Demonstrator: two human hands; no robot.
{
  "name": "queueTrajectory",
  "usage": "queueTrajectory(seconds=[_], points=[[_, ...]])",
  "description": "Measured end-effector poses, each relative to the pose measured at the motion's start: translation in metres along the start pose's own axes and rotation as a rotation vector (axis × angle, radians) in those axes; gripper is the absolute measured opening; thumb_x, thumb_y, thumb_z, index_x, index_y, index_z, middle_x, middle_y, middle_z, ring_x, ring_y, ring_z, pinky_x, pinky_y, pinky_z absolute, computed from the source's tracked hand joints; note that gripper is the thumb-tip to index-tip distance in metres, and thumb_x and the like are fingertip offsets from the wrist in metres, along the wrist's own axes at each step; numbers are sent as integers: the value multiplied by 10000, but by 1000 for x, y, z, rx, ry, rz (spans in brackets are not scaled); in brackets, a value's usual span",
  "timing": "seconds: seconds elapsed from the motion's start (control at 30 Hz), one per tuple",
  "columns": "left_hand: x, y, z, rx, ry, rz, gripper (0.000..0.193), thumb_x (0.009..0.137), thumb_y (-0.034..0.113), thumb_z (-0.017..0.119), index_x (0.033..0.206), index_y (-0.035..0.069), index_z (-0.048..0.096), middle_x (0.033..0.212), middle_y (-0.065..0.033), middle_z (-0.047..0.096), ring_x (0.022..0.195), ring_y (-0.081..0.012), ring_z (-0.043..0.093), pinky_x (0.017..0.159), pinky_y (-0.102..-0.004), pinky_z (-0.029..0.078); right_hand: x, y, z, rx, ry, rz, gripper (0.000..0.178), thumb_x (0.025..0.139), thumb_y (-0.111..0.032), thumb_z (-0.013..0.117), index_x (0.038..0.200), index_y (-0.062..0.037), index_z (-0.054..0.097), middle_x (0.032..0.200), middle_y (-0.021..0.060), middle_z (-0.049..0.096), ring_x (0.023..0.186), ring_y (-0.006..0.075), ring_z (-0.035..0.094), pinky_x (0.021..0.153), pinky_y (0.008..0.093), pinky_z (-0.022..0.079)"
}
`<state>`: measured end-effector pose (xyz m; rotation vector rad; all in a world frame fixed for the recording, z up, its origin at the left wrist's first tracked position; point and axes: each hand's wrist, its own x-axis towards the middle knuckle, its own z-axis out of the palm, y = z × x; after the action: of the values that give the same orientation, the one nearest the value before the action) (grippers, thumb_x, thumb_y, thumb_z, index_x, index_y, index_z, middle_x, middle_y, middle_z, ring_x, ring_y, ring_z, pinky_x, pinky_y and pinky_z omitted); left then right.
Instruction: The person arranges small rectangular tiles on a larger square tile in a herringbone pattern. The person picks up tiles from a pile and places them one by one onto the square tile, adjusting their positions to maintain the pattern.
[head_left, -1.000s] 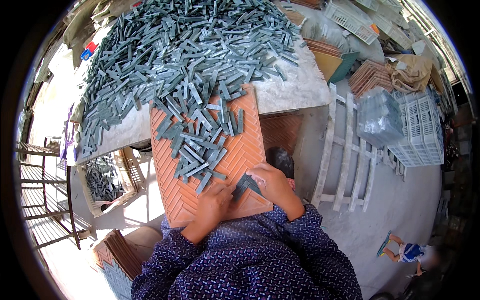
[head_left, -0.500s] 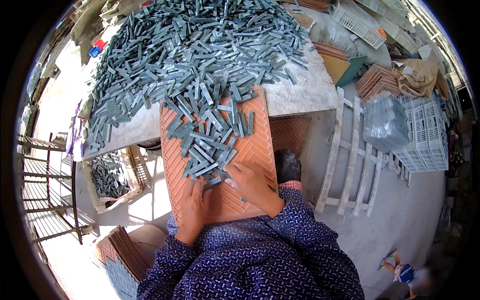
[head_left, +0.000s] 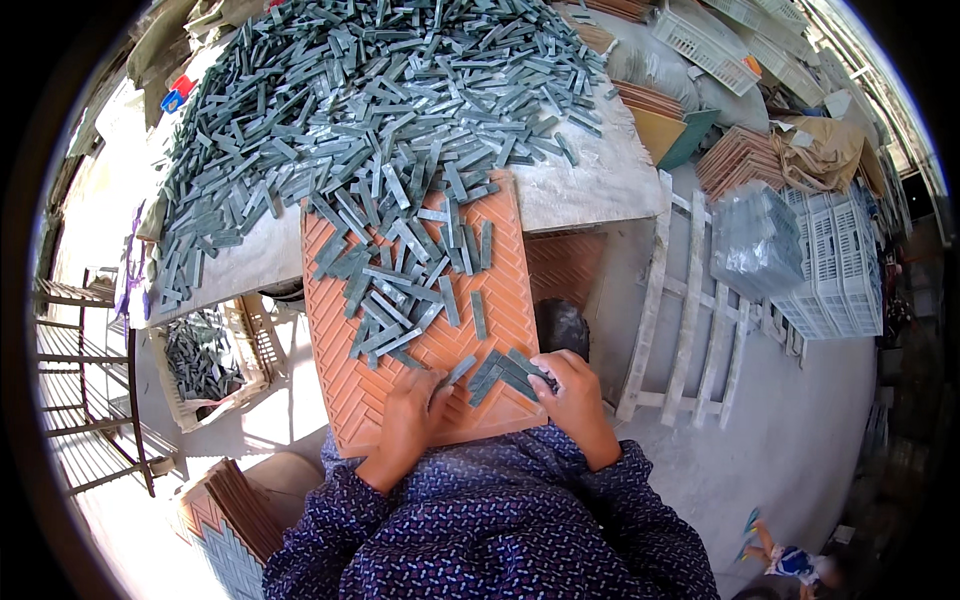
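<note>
A terracotta-coloured tray (head_left: pixel 345 400) with herringbone grooves slopes from the table's edge down to my lap. Dark green stone strips (head_left: pixel 400 290) lie loose over its upper part. Several strips (head_left: pixel 497 375) sit in the grooves at the near right corner, in a slanting pattern. My left hand (head_left: pixel 412 408) is closed on a single stone strip (head_left: pixel 459 371) between thumb and fingers, just left of those set strips. At the tray's right edge, my right hand (head_left: pixel 572 395) pinches a dark stone strip (head_left: pixel 543 381) against the end of the set ones.
A large heap of strips (head_left: pixel 380 90) covers the pale table (head_left: pixel 585 190) beyond the tray. A crate of strips (head_left: pixel 180 400) stands below left, near stacked trays (head_left: pixel 235 515). Right are a wooden pallet (head_left: pixel 685 310) and plastic crates (head_left: pixel 835 265). Another person (head_left: pixel 785 560) is at lower right.
My right hand has moved right, from the tray's middle to its right edge, uncovering the set strips. My left hand has shifted slightly right with a strip. The view has shifted a little.
</note>
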<state>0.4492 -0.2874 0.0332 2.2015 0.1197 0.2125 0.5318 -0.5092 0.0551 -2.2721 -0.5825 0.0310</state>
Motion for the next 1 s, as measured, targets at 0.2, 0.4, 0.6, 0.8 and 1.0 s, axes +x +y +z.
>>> queueTrajectory(seconds=[0.2, 0.4, 0.6, 0.8, 1.0], points=[[8, 11, 4, 93, 35, 105, 138, 801, 26, 631, 931, -11, 608, 864, -176, 581, 741, -362, 591, 628, -418, 489, -2, 2, 4, -31, 45, -11, 255, 706, -15, 730, 949, -51, 658, 889, 93, 643, 808, 268, 633, 737, 353, 466], [10, 9, 14, 33, 17, 10, 166, 782, -12, 622, 948, -13, 612, 843, -176, 585, 790, -360, 584, 662, -405, 470, -1, 9, 7, -13, 44, -27, 256, 705, -14, 729, 949, -56, 663, 884, 95, 640, 787, 268, 632, 692, 347, 472], [18, 12, 18, 78, 32, 17, 137, 788, 8, 630, 925, 7, 617, 836, -155, 587, 760, -354, 591, 641, -403, 478, 4, 5, 12, 44, 36, 20, 262, 704, -8, 713, 951, -48, 635, 841, 111, 591, 785, 301, 588, 690, 365, 475], [22, 12, 24, 108, 0, -10, 135, 794, 21, 637, 927, 6, 619, 853, -147, 588, 772, -343, 597, 640, -396, 481, 17, 6, 19, 57, -7, 7, 233, 717, 3, 720, 934, -13, 639, 862, 123, 623, 778, 289, 617, 687, 337, 486], [16, 16, 18, 145, -23, 96, 249, 780, 21, 634, 1027, -6, 618, 848, -135, 558, 771, -316, 594, 638, -398, 491, 13, 12, 20, 49, 42, -58, 204, 702, -9, 704, 888, -56, 634, 820, 100, 588, 799, 289, 597, 687, 373, 486]])
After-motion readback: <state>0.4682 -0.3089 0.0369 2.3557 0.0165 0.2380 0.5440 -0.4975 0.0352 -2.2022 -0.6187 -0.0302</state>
